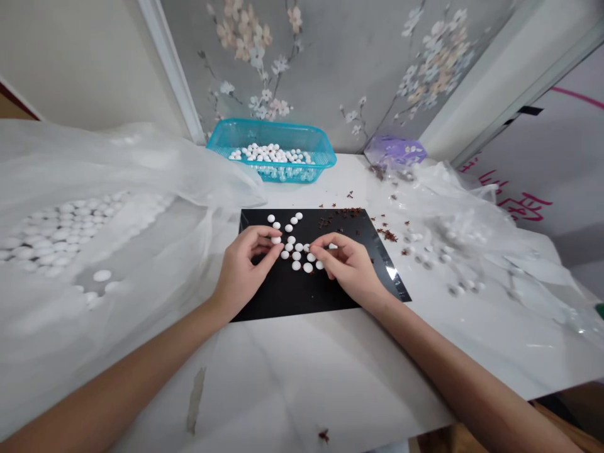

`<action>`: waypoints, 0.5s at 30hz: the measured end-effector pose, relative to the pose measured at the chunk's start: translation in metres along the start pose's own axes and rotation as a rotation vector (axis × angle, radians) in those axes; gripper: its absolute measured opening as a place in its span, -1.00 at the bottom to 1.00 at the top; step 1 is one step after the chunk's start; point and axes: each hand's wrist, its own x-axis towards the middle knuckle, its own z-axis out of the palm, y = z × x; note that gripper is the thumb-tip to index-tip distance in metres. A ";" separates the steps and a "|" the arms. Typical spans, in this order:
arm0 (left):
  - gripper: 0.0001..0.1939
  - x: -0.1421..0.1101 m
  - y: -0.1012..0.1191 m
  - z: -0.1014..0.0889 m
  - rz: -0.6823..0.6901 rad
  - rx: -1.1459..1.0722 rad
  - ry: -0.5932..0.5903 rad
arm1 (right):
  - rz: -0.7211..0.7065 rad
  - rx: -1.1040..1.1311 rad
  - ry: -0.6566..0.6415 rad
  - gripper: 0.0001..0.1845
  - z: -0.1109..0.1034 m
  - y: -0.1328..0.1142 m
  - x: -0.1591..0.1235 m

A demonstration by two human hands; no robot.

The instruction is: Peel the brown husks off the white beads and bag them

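Over the black board point(283, 299), the left hand point(243, 261) pinched 1 white ball point(276, 240), its long axis unclear; the right hand point(350, 264) brought thumb and forefinger close, contents indistinguishable.

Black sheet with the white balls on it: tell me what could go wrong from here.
The white balls lie loose on the flat black sheet, close to the left hand and right hand; a brushing finger could scatter some. The pinched ball might slip from the left fingertips. The lone brown piece near the table's front edge could get knocked off.
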 end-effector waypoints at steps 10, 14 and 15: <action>-0.81 -0.004 0.007 -0.003 -0.072 0.004 -0.259 | 0.089 0.182 -0.128 -0.72 0.007 -0.005 -0.007; -0.75 -0.005 0.005 -0.001 -0.013 0.006 -0.272 | 0.108 0.238 -0.164 -0.73 0.006 -0.004 -0.006; -0.75 -0.005 0.005 0.000 -0.009 -0.001 -0.271 | 0.108 0.245 -0.169 -0.73 0.006 -0.004 -0.006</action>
